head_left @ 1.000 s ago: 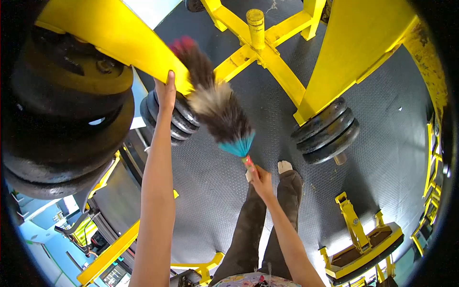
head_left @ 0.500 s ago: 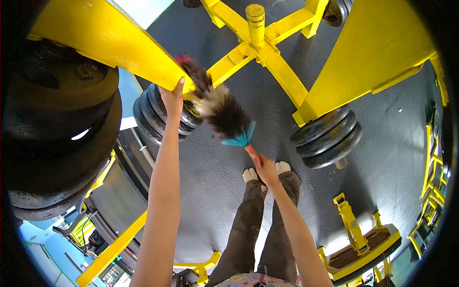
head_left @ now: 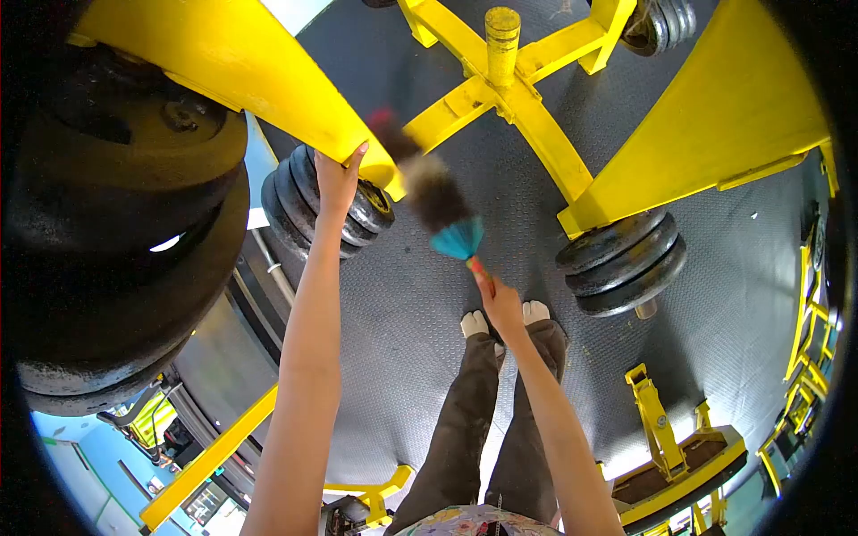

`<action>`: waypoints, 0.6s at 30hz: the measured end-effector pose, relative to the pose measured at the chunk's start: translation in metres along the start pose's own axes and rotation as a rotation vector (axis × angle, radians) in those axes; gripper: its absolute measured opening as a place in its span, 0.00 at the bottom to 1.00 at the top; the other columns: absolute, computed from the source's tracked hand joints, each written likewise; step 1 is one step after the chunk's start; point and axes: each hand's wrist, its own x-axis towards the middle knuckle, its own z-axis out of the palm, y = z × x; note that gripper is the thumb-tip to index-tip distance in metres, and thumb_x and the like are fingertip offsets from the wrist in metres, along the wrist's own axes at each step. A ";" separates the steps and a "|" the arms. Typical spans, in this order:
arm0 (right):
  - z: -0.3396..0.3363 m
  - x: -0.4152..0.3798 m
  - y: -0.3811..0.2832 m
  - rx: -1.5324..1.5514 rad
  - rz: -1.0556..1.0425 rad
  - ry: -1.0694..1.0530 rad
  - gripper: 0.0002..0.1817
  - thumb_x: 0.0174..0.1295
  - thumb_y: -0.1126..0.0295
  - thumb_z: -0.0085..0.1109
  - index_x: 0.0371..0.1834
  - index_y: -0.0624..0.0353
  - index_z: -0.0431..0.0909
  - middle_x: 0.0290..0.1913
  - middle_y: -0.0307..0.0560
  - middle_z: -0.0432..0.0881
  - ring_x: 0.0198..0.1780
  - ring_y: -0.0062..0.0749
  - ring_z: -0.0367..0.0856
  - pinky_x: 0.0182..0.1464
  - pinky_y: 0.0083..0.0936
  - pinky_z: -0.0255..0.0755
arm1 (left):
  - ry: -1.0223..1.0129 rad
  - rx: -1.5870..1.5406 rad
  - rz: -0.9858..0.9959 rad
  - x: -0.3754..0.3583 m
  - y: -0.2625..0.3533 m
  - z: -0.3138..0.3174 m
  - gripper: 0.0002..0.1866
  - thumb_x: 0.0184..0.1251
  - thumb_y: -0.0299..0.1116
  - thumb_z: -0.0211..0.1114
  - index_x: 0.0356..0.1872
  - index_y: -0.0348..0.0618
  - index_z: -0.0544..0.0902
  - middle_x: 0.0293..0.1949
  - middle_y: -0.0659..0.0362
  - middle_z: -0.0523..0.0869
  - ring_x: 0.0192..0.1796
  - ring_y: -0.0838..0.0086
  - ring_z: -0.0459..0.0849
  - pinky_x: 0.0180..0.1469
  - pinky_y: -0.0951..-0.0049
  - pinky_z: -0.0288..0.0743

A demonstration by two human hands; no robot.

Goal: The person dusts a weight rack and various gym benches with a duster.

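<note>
In the head view, the work in hand looked like dusting: the right hand was closed around the handle of the feather duster, whose blurred head reached forward beyond it, beside the end of a yellow beam; contact was unclear. Another stroke would call for a steady hold. The left hand met the beam's edge, thumb showing, fingers hidden, grip impossible to tell.

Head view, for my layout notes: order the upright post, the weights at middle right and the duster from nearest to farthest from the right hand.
1. Duster: gripped in the right hand.
2. Weights: right of the hand.
3. Post: ahead, near the picture's top.
</note>
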 end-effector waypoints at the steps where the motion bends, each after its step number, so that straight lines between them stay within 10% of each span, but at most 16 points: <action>1: 0.001 -0.006 0.000 -0.105 -0.017 -0.074 0.22 0.62 0.52 0.45 0.29 0.63 0.74 0.23 0.65 0.75 0.29 0.60 0.75 0.28 0.46 0.67 | -0.036 -0.001 -0.006 0.000 0.005 -0.002 0.23 0.50 0.37 0.68 0.43 0.31 0.72 0.42 0.45 0.76 0.47 0.52 0.71 0.53 0.60 0.62; 11: 0.007 -0.059 -0.001 0.213 0.144 -0.006 0.26 0.64 0.51 0.41 0.27 0.67 0.74 0.18 0.58 0.73 0.21 0.48 0.74 0.24 0.38 0.63 | -0.056 0.693 0.054 -0.025 0.005 -0.045 0.35 0.54 0.46 0.63 0.55 0.31 0.63 0.52 0.44 0.69 0.56 0.51 0.65 0.59 0.61 0.57; 18: 0.004 -0.203 -0.005 0.283 0.098 -0.152 0.26 0.63 0.48 0.40 0.27 0.64 0.73 0.12 0.48 0.70 0.15 0.33 0.73 0.18 0.29 0.61 | -0.224 0.528 -0.544 -0.080 0.008 -0.090 0.36 0.58 0.58 0.53 0.63 0.49 0.60 0.63 0.46 0.59 0.66 0.55 0.55 0.63 0.54 0.49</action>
